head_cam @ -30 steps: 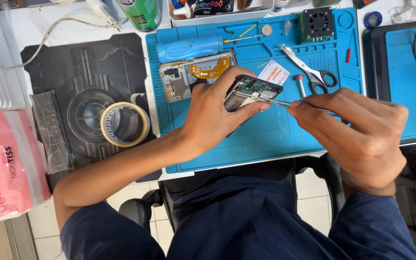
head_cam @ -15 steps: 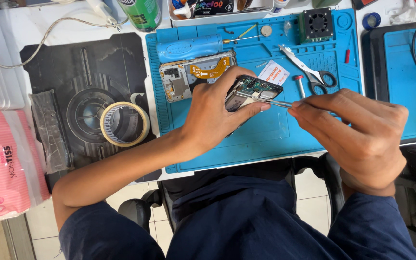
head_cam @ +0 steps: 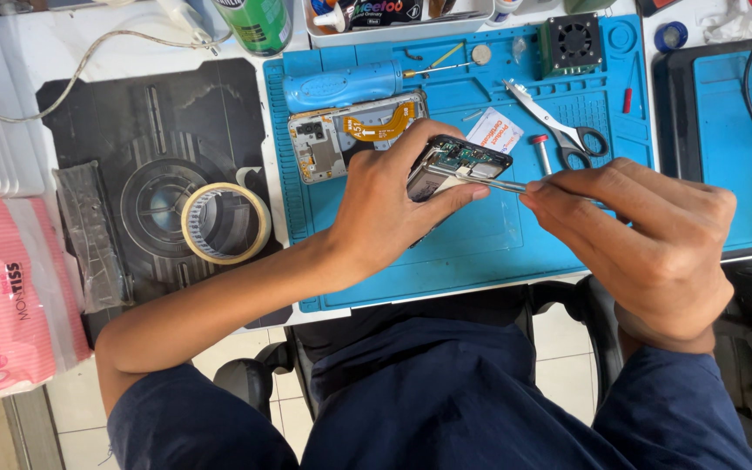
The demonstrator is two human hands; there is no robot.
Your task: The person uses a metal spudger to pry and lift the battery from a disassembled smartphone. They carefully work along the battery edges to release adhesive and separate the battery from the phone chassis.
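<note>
Opened phone getting poked at over the blue mat

Tape roll (head_cam: 225, 223) sits at left on the black mat; left hand (head_cam: 391, 213) is clamped round the opened phone (head_cam: 456, 163) mid-frame, above the blue mat (head_cam: 489, 248). Right hand (head_cam: 646, 239) pinches thin tweezers (head_cam: 500, 183), tips touching the phone. Scissors (head_cam: 559, 130) lie upper right.

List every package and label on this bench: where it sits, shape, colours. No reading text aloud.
Pink-and-white soft pack: far left edge, striped plastic.
Green can: top, cylindrical, dark label band.
White card label: blue mat, beside scissors, orange print.
Glue bottles tray: top centre, white.
</note>
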